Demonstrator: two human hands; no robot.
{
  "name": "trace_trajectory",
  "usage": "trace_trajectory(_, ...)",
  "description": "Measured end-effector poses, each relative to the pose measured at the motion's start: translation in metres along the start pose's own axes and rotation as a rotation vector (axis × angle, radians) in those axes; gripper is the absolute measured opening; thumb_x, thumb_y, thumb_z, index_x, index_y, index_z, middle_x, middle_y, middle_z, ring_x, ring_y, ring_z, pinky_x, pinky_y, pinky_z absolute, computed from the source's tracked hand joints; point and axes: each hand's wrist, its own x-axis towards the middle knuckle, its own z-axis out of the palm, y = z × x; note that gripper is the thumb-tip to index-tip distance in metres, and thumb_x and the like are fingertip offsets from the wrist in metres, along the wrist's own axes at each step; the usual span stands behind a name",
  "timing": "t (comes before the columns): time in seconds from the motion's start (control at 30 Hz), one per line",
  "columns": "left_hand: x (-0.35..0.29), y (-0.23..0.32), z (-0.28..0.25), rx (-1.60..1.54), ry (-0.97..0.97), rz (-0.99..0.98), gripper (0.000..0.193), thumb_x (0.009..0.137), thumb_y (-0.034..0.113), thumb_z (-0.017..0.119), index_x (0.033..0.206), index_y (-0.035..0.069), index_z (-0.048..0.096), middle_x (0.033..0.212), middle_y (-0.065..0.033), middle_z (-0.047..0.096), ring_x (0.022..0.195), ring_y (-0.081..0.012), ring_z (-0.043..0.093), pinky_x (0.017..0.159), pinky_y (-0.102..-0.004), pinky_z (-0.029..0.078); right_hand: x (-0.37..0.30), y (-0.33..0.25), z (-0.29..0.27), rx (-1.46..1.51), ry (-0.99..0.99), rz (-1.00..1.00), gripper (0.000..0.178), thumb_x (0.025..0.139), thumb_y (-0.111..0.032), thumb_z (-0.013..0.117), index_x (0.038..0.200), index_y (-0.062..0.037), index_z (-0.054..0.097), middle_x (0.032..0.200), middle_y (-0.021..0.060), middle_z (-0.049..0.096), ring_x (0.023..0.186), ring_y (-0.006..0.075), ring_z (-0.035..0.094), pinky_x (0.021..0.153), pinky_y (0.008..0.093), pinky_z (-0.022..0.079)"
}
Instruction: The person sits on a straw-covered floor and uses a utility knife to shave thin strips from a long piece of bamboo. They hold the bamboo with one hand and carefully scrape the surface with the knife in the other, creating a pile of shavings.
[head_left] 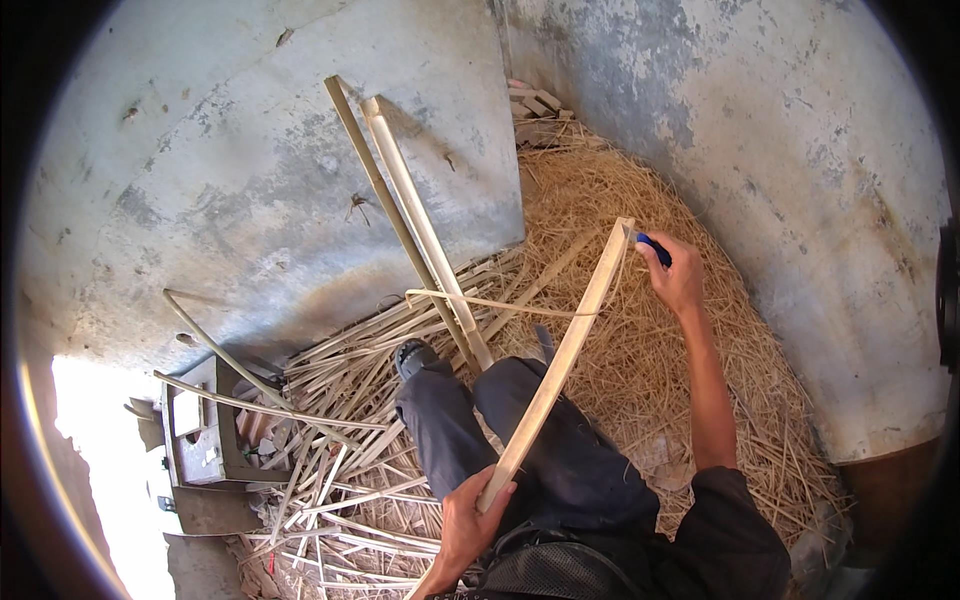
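Slanting over dark-trousered legs (590,460): long flat pale-wood strip (560,365), left hand (468,525) wrapped round its near end; right hand (679,274), ahead-right of legs, gripping small blue-handled tool (655,250) at far tip

From mid-view, leaning poles (412,200) block 11 o'clock, the legs (590,468) 5 o'clock; a thin sliver (500,303) crosses the middle. Open air lies toward 4 o'clock, between the long strip (570,352) and right forearm (708,385).

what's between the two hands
In the head view, a long pale strip spans it, lower end in the left hand, upper end by the blue-handled tool in the right hand.
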Motion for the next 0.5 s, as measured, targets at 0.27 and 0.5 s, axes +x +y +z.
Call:
trace_trajectory(0.27,0.0,-0.01,0.01,-0.07,0.006,-0.072,0.038,0.096,0.02,0.081,0.123,-0.005,0.073,0.09,-0.0173,0.077,0.079,-0.0171,0.072,0.073,-0.032,0.055,-0.001,-0.007,0.004,-0.01,-0.022,0.064,0.048,0.105,-0.052,0.065,0.108,-0.0058,0.08,0.079,0.0086,0.075,0.064,0.0205,0.068,0.058,0.0355,0.052)
trace_trajectory(0.5,0.002,-0.017,-0.001,-0.154,-0.036,-0.156,0.039,0.095,0.019,0.083,0.122,-0.007,0.073,0.093,-0.0179,0.078,0.083,-0.0168,0.073,0.074,-0.0319,0.056,-0.003,-0.01,0.011,-0.047,-0.002,0.033,0.048,0.105,-0.053,0.064,0.107,-0.008,0.08,0.08,0.0077,0.075,0.064,0.0196,0.069,0.058,0.0345,0.052)
